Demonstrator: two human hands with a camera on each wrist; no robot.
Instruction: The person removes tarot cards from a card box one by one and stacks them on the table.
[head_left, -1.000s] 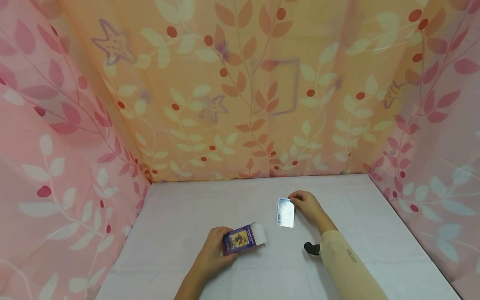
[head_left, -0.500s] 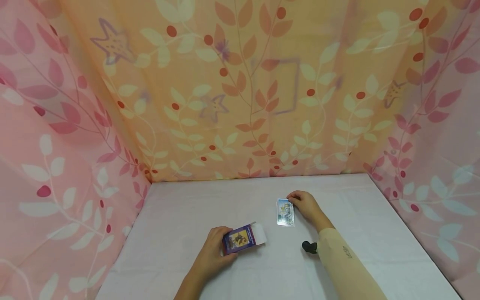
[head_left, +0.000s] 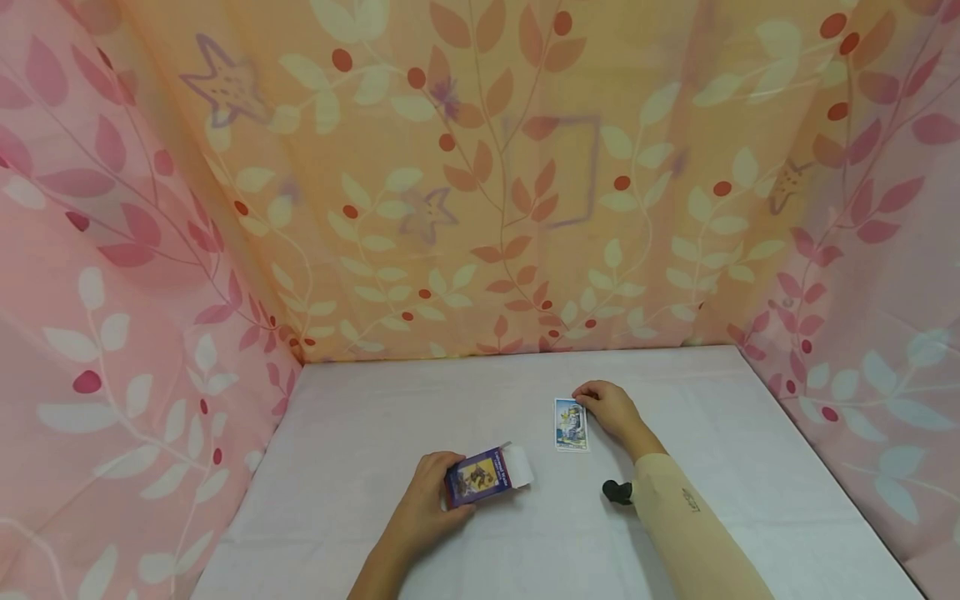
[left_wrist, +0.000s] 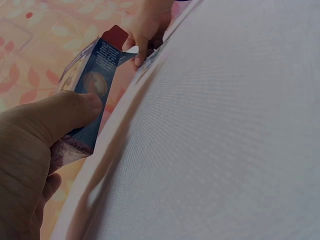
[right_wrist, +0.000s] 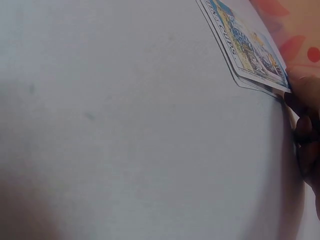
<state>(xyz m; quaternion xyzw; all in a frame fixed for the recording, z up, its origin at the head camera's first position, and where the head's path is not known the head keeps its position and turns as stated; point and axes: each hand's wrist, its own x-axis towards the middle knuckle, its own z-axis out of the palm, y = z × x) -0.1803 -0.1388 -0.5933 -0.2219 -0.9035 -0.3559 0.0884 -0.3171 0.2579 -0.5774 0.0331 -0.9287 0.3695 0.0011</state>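
Observation:
On the left, my left hand (head_left: pixel 427 504) grips a purple card box (head_left: pixel 478 479) with a yellow picture on its front. The box's white end flap (head_left: pixel 519 467) stands open toward the right. In the left wrist view the thumb (left_wrist: pixel 82 107) presses the dark side of the box. My right hand (head_left: pixel 611 414) pinches the far right corner of a picture card (head_left: pixel 572 423). The right wrist view shows the card (right_wrist: pixel 252 47), lettered "CUPS" along one edge, slightly above another card (right_wrist: pixel 247 86) beneath it. How many lie under is hidden.
A white cloth (head_left: pixel 360 433) covers the table. Patterned curtains (head_left: pixel 487 208) enclose the back and both sides. A small black object (head_left: pixel 617 492) sits beside the right sleeve (head_left: pixel 690 525).
The card's face went from glare to a readable picture as it tilted down. My right hand and sleeve have shifted slightly left. The left hand and box stay nearly still.

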